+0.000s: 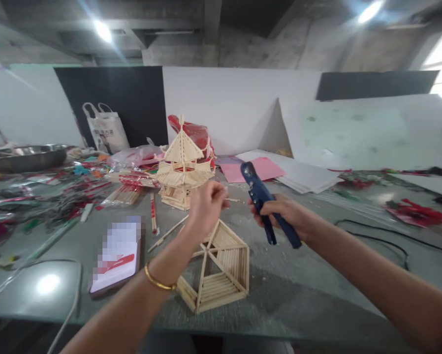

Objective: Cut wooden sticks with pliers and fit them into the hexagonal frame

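Note:
My right hand (276, 214) is wrapped around the handles of a dark blue hand cutter (258, 192), its head tilted up to the left. Above the table, my left hand (208, 204) has its fingers curled in a pinch; whatever lies between the fingertips is too small to make out. Below that hand sits a six-sided frame of wooden sticks (224, 291), with spokes meeting at its centre and some sections filled with sticks. My left forearm hides part of its left side. Behind the left hand stands a pagoda model (184, 169) built of pale sticks.
A phone (119, 260) lies to the left, beside a loose stick (168, 233). Bundled sticks (127, 189) and plastic wrappings crowd the left side, with a metal bowl (29, 158) farther back. Pink paper (252, 169) lies behind; a black cable (376, 233) runs along the right.

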The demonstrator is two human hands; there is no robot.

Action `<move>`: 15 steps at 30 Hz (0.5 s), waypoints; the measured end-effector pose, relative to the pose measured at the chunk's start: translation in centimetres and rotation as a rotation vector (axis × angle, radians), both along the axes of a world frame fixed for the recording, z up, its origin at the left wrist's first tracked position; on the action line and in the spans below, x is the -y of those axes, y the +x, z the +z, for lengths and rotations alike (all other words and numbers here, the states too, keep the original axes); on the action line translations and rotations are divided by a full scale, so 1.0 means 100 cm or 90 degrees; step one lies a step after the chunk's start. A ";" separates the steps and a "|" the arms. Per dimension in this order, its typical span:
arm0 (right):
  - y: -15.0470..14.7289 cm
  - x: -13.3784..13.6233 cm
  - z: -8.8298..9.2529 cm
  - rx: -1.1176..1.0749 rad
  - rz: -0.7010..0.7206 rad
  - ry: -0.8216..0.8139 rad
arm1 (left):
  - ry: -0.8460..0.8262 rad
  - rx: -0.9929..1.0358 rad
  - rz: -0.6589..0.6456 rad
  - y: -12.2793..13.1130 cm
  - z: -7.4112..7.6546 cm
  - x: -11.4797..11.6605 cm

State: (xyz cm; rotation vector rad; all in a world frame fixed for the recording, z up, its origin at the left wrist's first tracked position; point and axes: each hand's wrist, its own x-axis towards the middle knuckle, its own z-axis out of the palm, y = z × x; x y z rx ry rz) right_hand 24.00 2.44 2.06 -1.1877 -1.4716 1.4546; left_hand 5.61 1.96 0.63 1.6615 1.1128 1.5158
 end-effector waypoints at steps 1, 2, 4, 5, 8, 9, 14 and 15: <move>0.002 0.001 -0.001 0.056 0.002 0.029 | -0.015 0.030 -0.010 -0.005 -0.002 -0.004; 0.003 0.003 -0.003 0.116 0.006 0.063 | -0.021 0.052 -0.011 -0.009 -0.005 -0.008; 0.006 0.007 -0.008 0.247 0.009 0.148 | -0.034 0.056 -0.018 -0.012 -0.012 -0.011; 0.007 0.010 -0.011 0.317 0.002 0.199 | -0.029 0.054 -0.017 -0.013 -0.016 -0.011; 0.008 0.020 -0.017 0.503 -0.032 0.344 | 0.019 -0.010 0.032 -0.013 -0.022 -0.004; 0.008 0.023 -0.019 0.541 -0.038 0.376 | 0.033 -0.033 0.062 -0.012 -0.022 -0.001; 0.003 0.033 -0.024 0.599 -0.029 0.430 | 0.030 -0.047 0.131 -0.013 -0.018 0.006; 0.002 0.034 -0.025 0.606 -0.034 0.435 | 0.023 -0.042 0.126 -0.013 -0.018 0.006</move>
